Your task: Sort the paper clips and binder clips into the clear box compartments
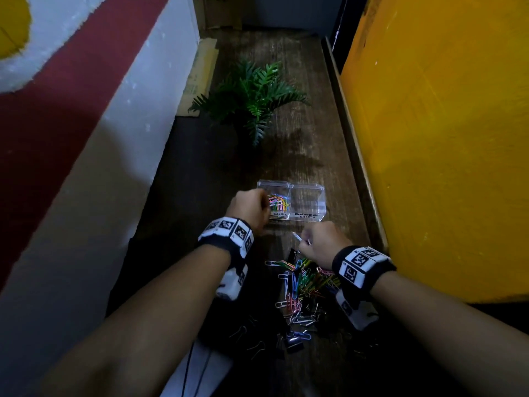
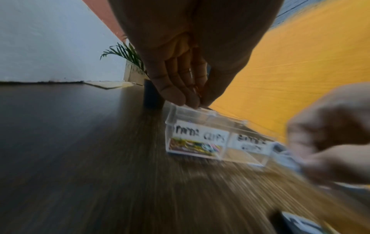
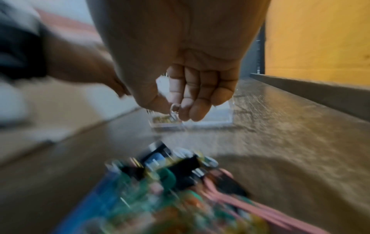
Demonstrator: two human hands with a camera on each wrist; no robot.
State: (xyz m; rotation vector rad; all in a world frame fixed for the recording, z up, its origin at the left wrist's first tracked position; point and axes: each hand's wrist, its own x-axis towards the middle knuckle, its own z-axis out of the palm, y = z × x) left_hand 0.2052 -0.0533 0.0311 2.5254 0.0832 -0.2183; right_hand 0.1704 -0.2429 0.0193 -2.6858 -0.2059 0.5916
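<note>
The clear box has two labelled compartments. Its left one holds coloured paper clips; the right one looks empty. My left hand hovers over the left compartment. Its fingertips are bunched against the thumb, and a thin orange sliver, seemingly a paper clip, shows between them above the box. My right hand pinches a silvery paper clip just in front of the box. It is above the mixed pile of clips.
Black binder clips and loose wire handles lie at the near end of the pile. A potted fern stands beyond the box. A yellow panel with a raised ledge runs along the right; cardboard leans far left.
</note>
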